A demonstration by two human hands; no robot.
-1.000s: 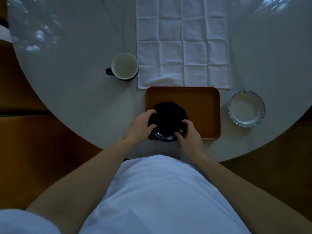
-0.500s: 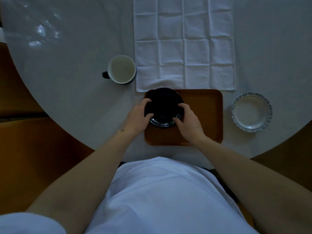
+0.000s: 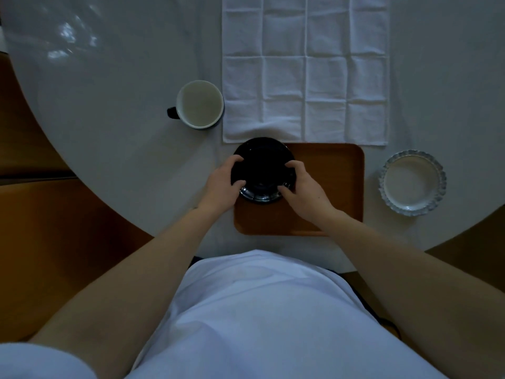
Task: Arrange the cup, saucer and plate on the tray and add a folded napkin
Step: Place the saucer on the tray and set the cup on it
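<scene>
- The left hand [image 3: 222,184] and the right hand [image 3: 303,188] grasp a dark saucer [image 3: 263,168] between them, each holding one side of its rim with fingers curled over the edge.
- The saucer sits over the far left corner of the brown tray [image 3: 332,187]; its far edge reaches past the tray's far rim onto the near edge of the napkin [image 3: 305,69]. Whether it rests on the tray or is held just above it cannot be told.
- The tray lies near the table's [image 3: 114,132] near edge, in front of the person, its far rim touching or just overlapping the napkin's near hem.
- The white napkin is spread flat and unfolded, creased into squares, running toward the table's far edge.
- A cup [image 3: 199,104] with a pale inside and a dark handle pointing left stands upright on the table, just beside the napkin's near left corner, apart from the tray.
- A pale plate [image 3: 412,183] with a fluted rim sits on the table near its right edge, just right of the tray and not touching it.
</scene>
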